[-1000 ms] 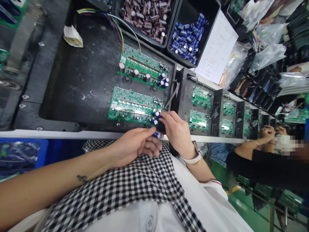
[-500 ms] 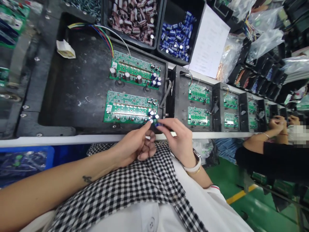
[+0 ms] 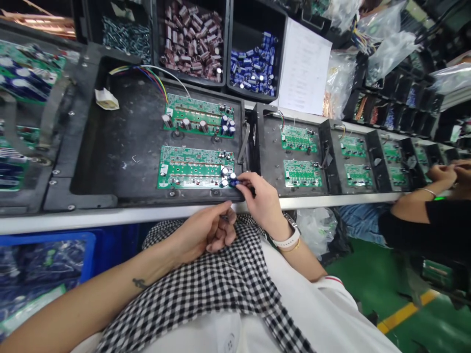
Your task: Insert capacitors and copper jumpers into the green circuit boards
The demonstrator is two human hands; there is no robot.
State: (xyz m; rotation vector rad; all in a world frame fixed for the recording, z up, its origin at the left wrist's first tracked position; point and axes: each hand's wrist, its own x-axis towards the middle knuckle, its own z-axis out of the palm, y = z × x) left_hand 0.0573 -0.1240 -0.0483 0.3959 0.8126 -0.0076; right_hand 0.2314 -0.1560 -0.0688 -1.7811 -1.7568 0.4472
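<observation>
My right hand [image 3: 262, 200] pinches a small blue capacitor [image 3: 235, 182] at the right end of the near green circuit board [image 3: 191, 167], where a few capacitors stand. My left hand [image 3: 208, 231] rests below the bench edge over my checked apron, fingers curled; whether it holds anything is hidden. A second green board [image 3: 198, 115] with several capacitors lies just behind the first. Both boards sit in a black fixture tray [image 3: 110, 147].
Bins at the back hold brown capacitors [image 3: 191, 39], blue capacitors [image 3: 253, 68] and screws [image 3: 125, 34]. A paper sheet [image 3: 303, 68] leans beside them. More fixtures with boards [image 3: 300, 157] run to the right, where a co-worker's hands [image 3: 447, 171] work. A blue crate [image 3: 44, 260] sits lower left.
My right hand took a blue capacitor from my left hand's fingertips and carried it to the near board's right end. My left hand drew back and curled. The view tilted.
</observation>
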